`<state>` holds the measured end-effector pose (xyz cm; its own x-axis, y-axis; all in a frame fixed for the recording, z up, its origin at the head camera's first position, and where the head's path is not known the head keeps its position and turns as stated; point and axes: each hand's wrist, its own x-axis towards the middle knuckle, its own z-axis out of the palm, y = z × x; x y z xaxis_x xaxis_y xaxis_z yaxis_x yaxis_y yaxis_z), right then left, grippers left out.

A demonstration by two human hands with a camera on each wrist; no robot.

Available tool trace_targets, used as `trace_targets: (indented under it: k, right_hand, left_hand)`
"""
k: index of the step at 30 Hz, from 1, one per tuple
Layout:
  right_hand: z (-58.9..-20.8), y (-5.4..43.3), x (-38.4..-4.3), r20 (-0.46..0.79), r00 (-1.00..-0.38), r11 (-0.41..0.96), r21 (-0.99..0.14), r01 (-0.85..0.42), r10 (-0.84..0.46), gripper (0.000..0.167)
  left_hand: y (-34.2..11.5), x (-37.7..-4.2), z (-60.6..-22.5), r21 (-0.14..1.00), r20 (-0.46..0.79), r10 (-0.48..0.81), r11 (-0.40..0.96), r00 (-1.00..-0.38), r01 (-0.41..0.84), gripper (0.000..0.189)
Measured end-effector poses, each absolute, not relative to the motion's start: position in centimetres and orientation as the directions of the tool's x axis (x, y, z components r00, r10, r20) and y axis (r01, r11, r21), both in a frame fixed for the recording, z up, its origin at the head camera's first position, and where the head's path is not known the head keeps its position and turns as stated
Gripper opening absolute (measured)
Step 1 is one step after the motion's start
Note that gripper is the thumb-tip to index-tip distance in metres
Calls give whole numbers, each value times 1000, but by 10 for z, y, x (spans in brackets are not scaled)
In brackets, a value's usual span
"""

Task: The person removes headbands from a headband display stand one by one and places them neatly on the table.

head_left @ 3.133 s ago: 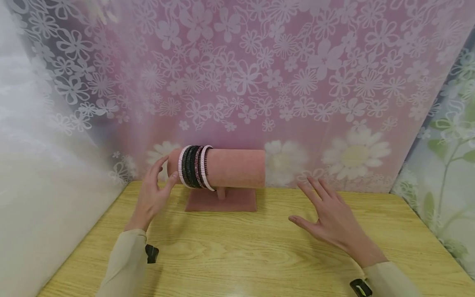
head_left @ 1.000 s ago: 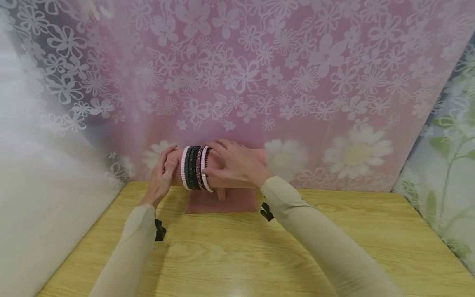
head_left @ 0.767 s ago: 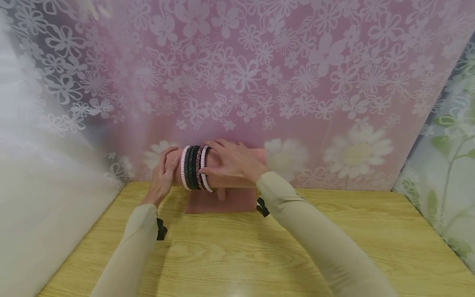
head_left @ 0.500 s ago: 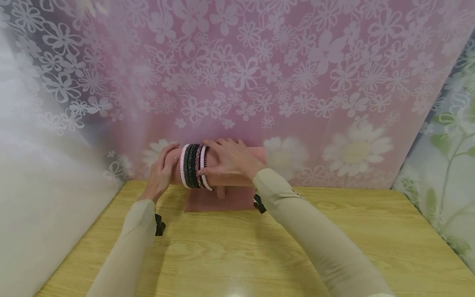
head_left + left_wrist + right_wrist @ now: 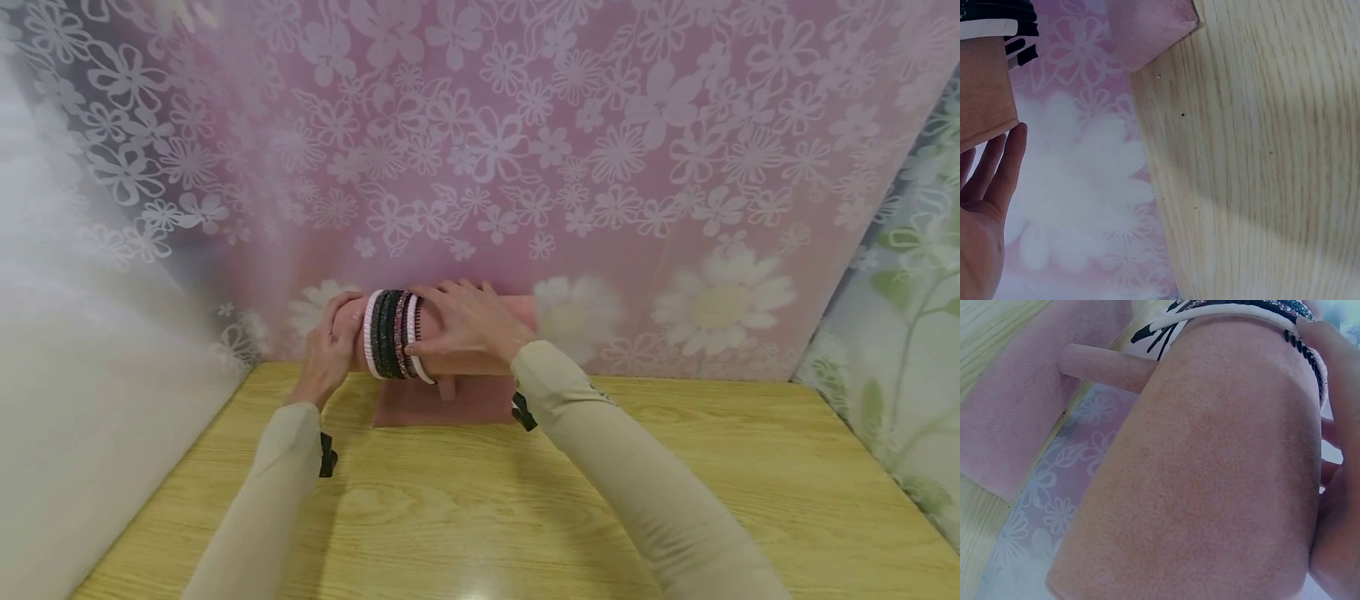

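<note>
A pink velvety headband stand [image 5: 1197, 475] lies as a horizontal roll on a post above a flat base [image 5: 412, 408]. Several headbands circle its left half: a white one [image 5: 371, 333] outermost, dark glittery ones [image 5: 386, 333] and a pinkish sparkly one between, and a white toothed headband [image 5: 412, 321] innermost. My left hand [image 5: 326, 354] holds the roll's left end, thumb in front and fingers over the top. My right hand [image 5: 472, 321] reaches over the roll, thumb on the front of the inner white headband and fingers behind the top; those fingertips are partly hidden.
The stand is near the back edge of a wood-grain table [image 5: 450, 517]. Right behind it hangs a pink flowered curtain [image 5: 487, 150]. White sheeting [image 5: 90, 400] borders the left side, and a leaf-patterned curtain [image 5: 900, 333] the right.
From above the table at right, my right hand has come left onto the roll and the inner white headband. My left hand has closed on the roll's end. The headbands stay on the roll.
</note>
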<state>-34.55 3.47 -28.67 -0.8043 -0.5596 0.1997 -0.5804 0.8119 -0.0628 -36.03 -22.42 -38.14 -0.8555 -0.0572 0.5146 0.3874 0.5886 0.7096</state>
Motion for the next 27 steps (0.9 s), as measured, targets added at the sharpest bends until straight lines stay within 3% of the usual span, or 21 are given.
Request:
trace_targets:
  k: [27]
  right_hand:
    - [-284, 45, -332, 217, -808, 802, -138, -581, -548, 88]
  left_hand:
    - [-222, -356, -382, 694, 540, -79, 604, -838, 391, 39]
